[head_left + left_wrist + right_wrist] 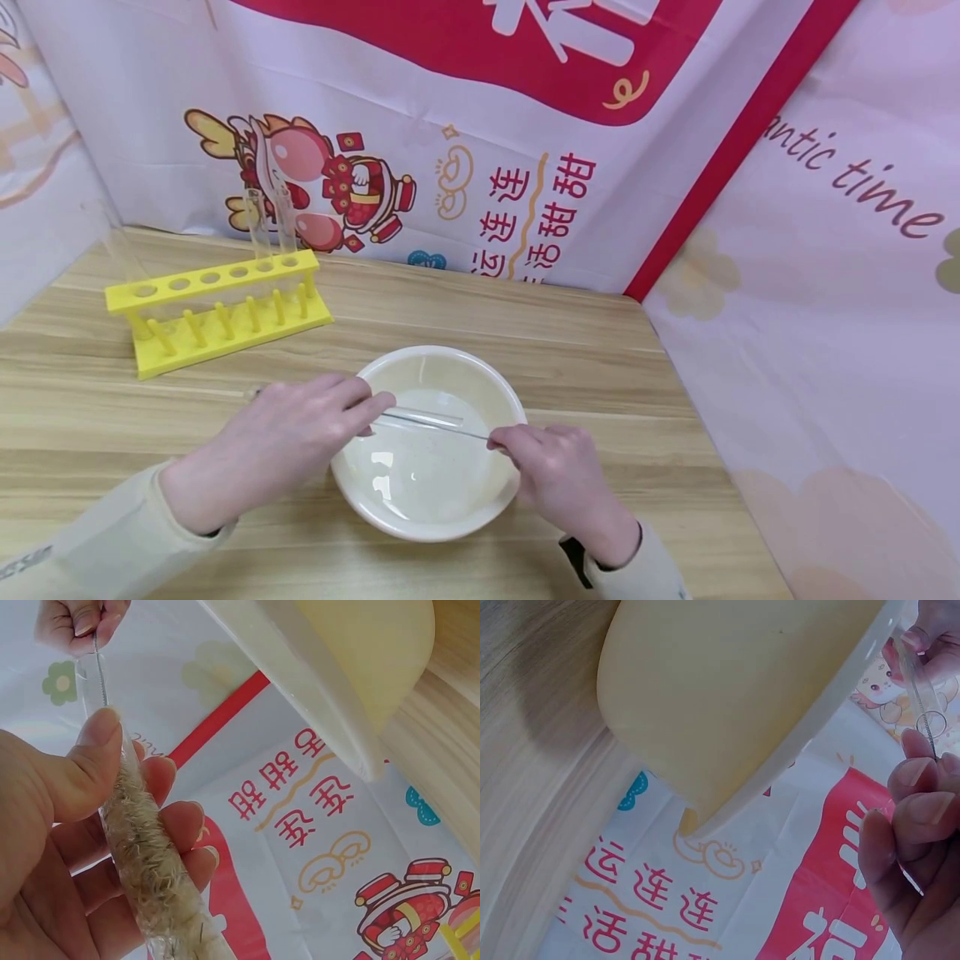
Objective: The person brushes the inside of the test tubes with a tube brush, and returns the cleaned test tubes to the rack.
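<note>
A clear glass test tube (442, 417) lies sideways in my left hand (296, 429), over the white bowl (435, 492). In the left wrist view, the thumb and fingers curl round the tube. The pale, dark-flecked bristles of a test tube brush (146, 855) fill the tube's lower part. From the tube's mouth runs the brush's twisted wire handle (475, 433). My right hand (562, 471) pinches that wire beyond the mouth, above the bowl's right rim. In the right wrist view, the wire (931, 735) enters between thumb and fingers.
A yellow test tube rack (232, 337) stands at the back left of the wooden table (585, 350). Clear test tubes (258, 225) stick up at both its ends. Printed cloths (420, 108) hang behind and at the sides.
</note>
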`<act>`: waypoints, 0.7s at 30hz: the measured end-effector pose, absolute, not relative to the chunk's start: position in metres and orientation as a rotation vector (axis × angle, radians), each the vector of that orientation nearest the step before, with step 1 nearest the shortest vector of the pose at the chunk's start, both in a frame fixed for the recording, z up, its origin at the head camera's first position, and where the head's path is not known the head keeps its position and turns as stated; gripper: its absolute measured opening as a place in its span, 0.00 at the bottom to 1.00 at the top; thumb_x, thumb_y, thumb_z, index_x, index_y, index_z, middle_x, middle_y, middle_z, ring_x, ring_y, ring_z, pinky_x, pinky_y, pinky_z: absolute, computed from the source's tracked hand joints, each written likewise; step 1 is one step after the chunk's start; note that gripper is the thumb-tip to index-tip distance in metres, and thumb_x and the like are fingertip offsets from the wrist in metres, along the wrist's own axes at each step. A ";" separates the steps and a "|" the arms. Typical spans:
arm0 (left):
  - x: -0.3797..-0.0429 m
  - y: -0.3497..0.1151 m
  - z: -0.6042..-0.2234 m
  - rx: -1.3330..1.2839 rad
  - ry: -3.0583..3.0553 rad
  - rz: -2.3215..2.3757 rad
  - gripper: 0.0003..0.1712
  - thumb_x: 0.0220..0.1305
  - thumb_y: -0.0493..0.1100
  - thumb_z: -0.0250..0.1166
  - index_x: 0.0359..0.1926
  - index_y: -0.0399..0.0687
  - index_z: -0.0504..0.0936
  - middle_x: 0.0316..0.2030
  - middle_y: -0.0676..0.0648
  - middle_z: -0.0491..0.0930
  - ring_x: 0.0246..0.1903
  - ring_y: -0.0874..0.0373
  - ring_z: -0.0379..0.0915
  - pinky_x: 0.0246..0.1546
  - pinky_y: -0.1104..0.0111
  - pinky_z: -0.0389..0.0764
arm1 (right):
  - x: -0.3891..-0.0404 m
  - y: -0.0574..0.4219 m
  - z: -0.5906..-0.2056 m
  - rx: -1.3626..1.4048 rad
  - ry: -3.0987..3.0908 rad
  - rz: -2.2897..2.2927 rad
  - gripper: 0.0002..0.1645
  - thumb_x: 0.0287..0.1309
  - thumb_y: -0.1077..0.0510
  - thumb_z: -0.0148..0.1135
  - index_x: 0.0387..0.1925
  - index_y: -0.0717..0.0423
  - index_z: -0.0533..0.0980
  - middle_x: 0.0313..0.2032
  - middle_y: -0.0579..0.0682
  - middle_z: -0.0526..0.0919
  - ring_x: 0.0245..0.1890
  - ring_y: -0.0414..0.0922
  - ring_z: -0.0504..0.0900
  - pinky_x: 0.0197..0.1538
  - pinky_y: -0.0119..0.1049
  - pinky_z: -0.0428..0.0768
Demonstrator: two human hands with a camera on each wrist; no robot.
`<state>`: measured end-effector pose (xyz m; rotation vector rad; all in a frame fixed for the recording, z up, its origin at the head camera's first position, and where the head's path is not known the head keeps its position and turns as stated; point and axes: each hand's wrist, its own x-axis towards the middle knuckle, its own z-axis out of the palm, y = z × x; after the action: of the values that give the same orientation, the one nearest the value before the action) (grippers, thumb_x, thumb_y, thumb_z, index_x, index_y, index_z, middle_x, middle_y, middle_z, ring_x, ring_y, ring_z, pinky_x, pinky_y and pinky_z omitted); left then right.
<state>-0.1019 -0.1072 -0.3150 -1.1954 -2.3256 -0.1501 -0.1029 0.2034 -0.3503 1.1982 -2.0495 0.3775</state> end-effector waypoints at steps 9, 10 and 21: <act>-0.102 -0.109 -0.315 -1.196 -2.305 -0.143 0.27 0.44 0.36 0.81 0.49 0.44 0.85 0.35 0.47 0.81 0.32 0.55 0.79 0.15 0.68 0.79 | -0.100 0.210 -0.350 1.210 -2.126 0.415 0.14 0.47 0.72 0.57 0.33 0.53 0.80 0.24 0.40 0.84 0.16 0.34 0.77 0.17 0.26 0.70; -0.102 -0.109 -0.315 -1.195 -2.306 -0.143 0.27 0.44 0.36 0.81 0.49 0.44 0.85 0.35 0.46 0.81 0.33 0.54 0.79 0.15 0.67 0.79 | -0.100 0.211 -0.350 1.213 -2.130 0.419 0.15 0.45 0.72 0.56 0.33 0.54 0.80 0.25 0.40 0.85 0.16 0.34 0.77 0.17 0.26 0.70; -0.104 -0.111 -0.316 -1.189 -2.314 -0.153 0.26 0.45 0.32 0.79 0.49 0.43 0.85 0.37 0.45 0.82 0.34 0.52 0.80 0.17 0.65 0.81 | -0.104 0.218 -0.350 1.257 -2.151 0.506 0.16 0.45 0.74 0.59 0.34 0.54 0.80 0.26 0.40 0.85 0.19 0.31 0.79 0.20 0.21 0.74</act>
<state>-0.1037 -0.1105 -0.3163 -1.1892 -2.3142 -0.1530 -0.1038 0.2181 -0.3496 1.2570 -2.1506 0.5064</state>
